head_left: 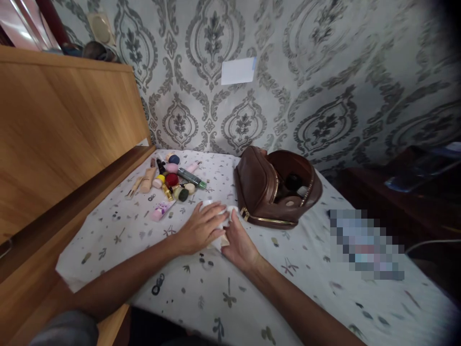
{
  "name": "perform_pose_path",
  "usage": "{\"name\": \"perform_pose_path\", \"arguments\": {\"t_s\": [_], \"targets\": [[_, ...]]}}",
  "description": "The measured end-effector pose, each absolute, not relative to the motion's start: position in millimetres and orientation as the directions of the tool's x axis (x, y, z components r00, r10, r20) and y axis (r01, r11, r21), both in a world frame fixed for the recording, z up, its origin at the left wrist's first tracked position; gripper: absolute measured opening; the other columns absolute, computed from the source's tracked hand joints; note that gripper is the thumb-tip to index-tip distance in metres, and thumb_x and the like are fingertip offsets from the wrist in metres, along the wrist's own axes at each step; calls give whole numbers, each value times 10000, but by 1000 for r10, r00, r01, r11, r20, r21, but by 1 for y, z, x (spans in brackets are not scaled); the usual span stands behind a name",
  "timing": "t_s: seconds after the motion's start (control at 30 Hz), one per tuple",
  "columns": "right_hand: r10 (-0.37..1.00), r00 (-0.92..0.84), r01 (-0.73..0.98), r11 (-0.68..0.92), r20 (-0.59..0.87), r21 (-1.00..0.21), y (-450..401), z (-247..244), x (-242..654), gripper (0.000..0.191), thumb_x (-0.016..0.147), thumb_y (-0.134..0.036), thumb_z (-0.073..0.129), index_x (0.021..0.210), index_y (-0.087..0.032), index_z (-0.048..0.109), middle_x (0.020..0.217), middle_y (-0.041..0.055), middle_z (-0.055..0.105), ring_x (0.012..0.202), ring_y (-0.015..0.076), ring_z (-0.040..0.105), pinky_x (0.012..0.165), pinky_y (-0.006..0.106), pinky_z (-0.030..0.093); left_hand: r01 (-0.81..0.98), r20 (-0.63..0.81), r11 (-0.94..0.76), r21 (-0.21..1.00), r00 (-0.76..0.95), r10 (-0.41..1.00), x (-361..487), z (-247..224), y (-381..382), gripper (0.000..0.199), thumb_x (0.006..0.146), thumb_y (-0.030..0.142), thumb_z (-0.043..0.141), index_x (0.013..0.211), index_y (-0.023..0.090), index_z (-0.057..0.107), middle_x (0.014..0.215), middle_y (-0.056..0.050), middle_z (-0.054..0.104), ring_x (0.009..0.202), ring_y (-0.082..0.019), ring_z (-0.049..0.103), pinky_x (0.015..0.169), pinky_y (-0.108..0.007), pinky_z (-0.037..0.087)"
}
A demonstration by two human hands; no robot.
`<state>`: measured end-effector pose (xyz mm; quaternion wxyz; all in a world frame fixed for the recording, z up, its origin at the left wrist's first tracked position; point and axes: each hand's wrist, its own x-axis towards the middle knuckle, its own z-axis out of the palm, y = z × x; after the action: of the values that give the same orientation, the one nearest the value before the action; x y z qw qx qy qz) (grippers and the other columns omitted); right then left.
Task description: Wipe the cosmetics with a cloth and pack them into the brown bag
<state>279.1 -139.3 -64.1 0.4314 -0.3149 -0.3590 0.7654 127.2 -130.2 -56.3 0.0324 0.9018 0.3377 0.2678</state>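
Observation:
My left hand lies over a crumpled white tissue, its fingers bent across it. From the other side my right hand grips the same white bundle, the thumb pointing up along its edge. A small beige patch shows low between the two hands; what it belongs to is hidden by the fingers. Left of the hands is a pink and purple tube. Behind it lies a heap of cosmetics: a beige tube, a grey tube with a green cap, a red-lidded jar and several small bottles.
A brown leather cosmetic bag stands unzipped at the right, with dark items inside. A blurred-out flat object lies farther right. Wooden furniture borders the left side. Patterned wallpaper rises behind the cloth-covered surface.

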Motion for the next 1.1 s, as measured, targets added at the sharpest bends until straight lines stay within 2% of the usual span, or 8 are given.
{"name": "perform_pose_path", "arguments": {"t_s": [0.1, 0.23, 0.37, 0.47, 0.6, 0.9, 1.0, 1.1], "targets": [[859, -483, -461, -413, -168, -785, -145, -61, 277, 498, 745, -573, 746, 1091, -228, 649, 939, 35, 709, 829, 193, 679, 642, 280, 545, 629, 497, -692, 355, 500, 710, 117, -46, -123, 401, 1016, 354, 370, 1310, 153, 554, 1345, -162, 554, 1310, -280, 463, 1093, -447, 391], [813, -562, -386, -423, -155, -820, -151, -58, 276, 538, 669, -367, 851, 1136, -207, 636, 1037, 56, 694, 851, 179, 681, 633, 242, 536, 584, 394, -514, 628, 332, 857, 106, -29, -119, 309, 987, 372, 399, 917, 185, 635, 922, -67, 599, 892, -208, 573, 856, -340, 474], [805, -575, -354, -407, -148, -842, -154, -60, 275, 543, 679, -341, 845, 1150, -220, 603, 1066, 66, 686, 839, 197, 701, 608, 250, 554, 382, 229, -293, 876, 206, 951, 103, -27, -117, 426, 932, 495, 486, 628, 198, 468, 604, 22, 455, 628, -141, 483, 616, -258, 433], [792, -595, -354, -413, -139, -839, -156, -61, 275, 521, 686, -345, 839, 1123, -230, 581, 1142, 76, 671, 897, 227, 711, 631, 275, 574, 299, 81, -139, 944, 197, 977, 102, -36, -112, 523, 922, 625, 426, 614, 203, 461, 468, 50, 410, 406, -99, 394, 397, -227, 299], [777, -612, -322, -418, -150, -849, -156, -59, 276, 443, 705, -369, 824, 1055, -209, 604, 1078, 64, 677, 912, 218, 696, 684, 296, 586, 166, -42, 13, 986, 176, 983, 102, -47, -107, 587, 860, 750, 416, 624, 214, 456, 424, 67, 376, 296, -69, 300, 306, -212, 188], [831, -521, -353, -417, -194, -837, -152, -60, 275, 450, 681, -383, 842, 1065, -199, 696, 850, 3, 660, 682, 118, 618, 623, 237, 537, 123, 129, -132, 984, 31, 991, 103, -44, -109, 488, 915, 647, 427, 685, 217, 428, 529, 69, 365, 424, -87, 376, 404, -213, 323], [861, -455, -418, -431, -226, -800, -151, -61, 274, 487, 670, -414, 851, 1079, -212, 681, 842, 9, 698, 713, 134, 654, 593, 208, 508, 208, 270, -265, 941, 7, 963, 103, -41, -114, 366, 935, 533, 484, 799, 198, 539, 707, 12, 545, 690, -147, 553, 665, -260, 481], [872, -423, -462, -440, -244, -770, -150, -63, 274, 497, 682, -425, 846, 1097, -225, 661, 820, 13, 719, 720, 136, 658, 574, 201, 494, 408, 443, -454, 792, 128, 887, 105, -42, -120, 347, 996, 411, 395, 1153, 170, 589, 1121, -90, 656, 1077, -220, 594, 978, -335, 455]]}}
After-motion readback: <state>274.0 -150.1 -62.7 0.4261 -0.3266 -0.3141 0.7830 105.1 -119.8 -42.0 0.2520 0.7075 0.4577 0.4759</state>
